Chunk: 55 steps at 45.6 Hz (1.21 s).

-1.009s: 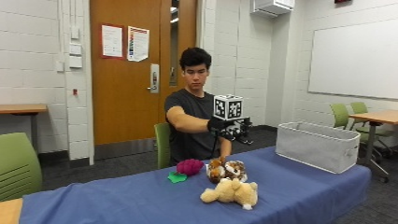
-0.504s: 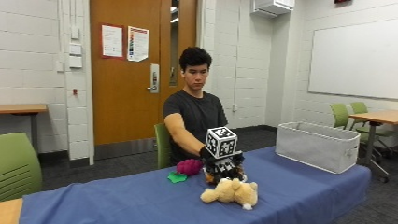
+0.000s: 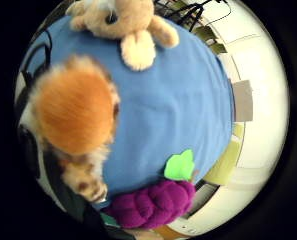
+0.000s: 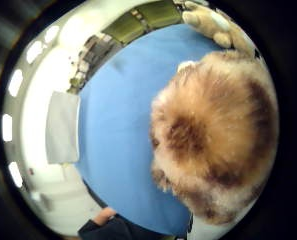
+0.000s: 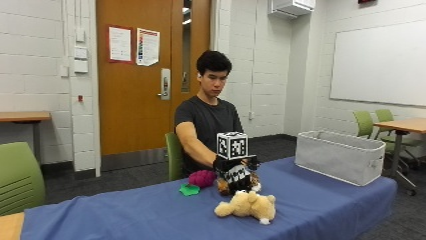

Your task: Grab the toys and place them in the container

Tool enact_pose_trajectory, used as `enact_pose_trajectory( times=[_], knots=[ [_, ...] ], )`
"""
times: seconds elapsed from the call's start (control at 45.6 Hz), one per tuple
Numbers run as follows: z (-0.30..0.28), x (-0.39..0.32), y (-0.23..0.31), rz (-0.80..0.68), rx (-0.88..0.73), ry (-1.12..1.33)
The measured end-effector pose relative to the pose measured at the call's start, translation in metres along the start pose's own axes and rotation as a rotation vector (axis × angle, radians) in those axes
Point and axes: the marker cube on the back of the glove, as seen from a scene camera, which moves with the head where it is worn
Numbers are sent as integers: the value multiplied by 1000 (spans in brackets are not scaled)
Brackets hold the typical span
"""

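Note:
On the blue-covered table (image 5: 133,212) my gloved right hand (image 5: 233,169) rests on top of a fluffy brown and orange toy (image 5: 238,186), which stands on the cloth. That toy fills much of both palm views (image 3: 73,120) (image 4: 218,145). A tan plush animal (image 5: 247,205) (image 3: 123,25) lies in front of it, nearer the table's front edge. Beside the hand, towards the person, sits a purple grape toy (image 5: 202,177) (image 3: 153,202) with a green leaf (image 5: 189,189) (image 3: 179,166). The grey fabric container (image 5: 339,156) (image 4: 63,127) stands at the table's right end.
The person sits behind the table on a green chair (image 5: 174,155). More green chairs (image 5: 20,175) and a wooden table (image 5: 399,125) stand around. Bare blue cloth (image 4: 118,110) stretches between the toys and the container.
The gloved hand has come down from chest height, to the right of the toys, onto the fluffy brown toy. The toys and container have stayed put.

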Motion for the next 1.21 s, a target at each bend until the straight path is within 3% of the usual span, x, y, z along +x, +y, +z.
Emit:
enact_pose_trajectory(
  times=[0.285, 0.526, 0.702, 0.833, 1.053, 1.206],
  knots=[
    [-30, -1, -15, 32, -63, -6],
    [-140, -76, -37, -46, 28, -32],
    [-235, -187, -43, -210, 163, -40],
    [-272, -300, -23, -375, 212, -68],
    [-272, -468, 16, -694, 207, -90],
    [-244, -469, -29, -790, 173, -72]
  ],
)
